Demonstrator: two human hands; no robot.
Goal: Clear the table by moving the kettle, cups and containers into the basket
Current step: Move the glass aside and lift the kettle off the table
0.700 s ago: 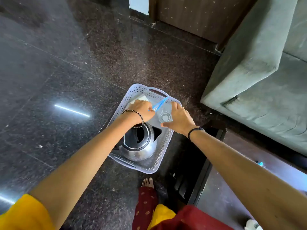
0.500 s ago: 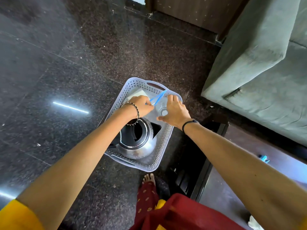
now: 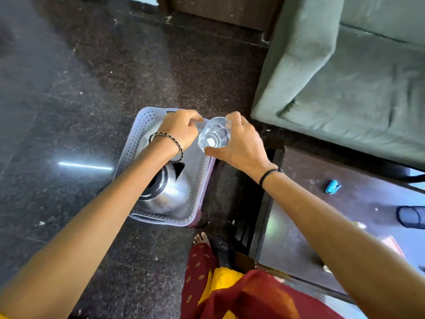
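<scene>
Right hand (image 3: pixel 239 143) is wrapped around a clear faceted drinking glass (image 3: pixel 214 135), holding it in the air over the far right corner of the pale perforated plastic basket (image 3: pixel 128 143) on the dark speckled stone floor (image 3: pixel 69 77). Left hand (image 3: pixel 181 130) is curled over the basket's far end; whether it pinches anything there I cannot tell, its fingers hide it. The shiny round steel kettle (image 3: pixel 165 192) already sits in the basket's near half. The risk: let go from this height and the glass could knock the kettle or strike the rim, tip out and break on that hard floor. The left forearm crosses over the kettle, crowding the drop space. To the right, the dark glossy low table (image 3: pixel 345 203) carries a small blue object (image 3: pixel 332 186), and a grey-green sofa (image 3: pixel 345 88) stands beyond.
</scene>
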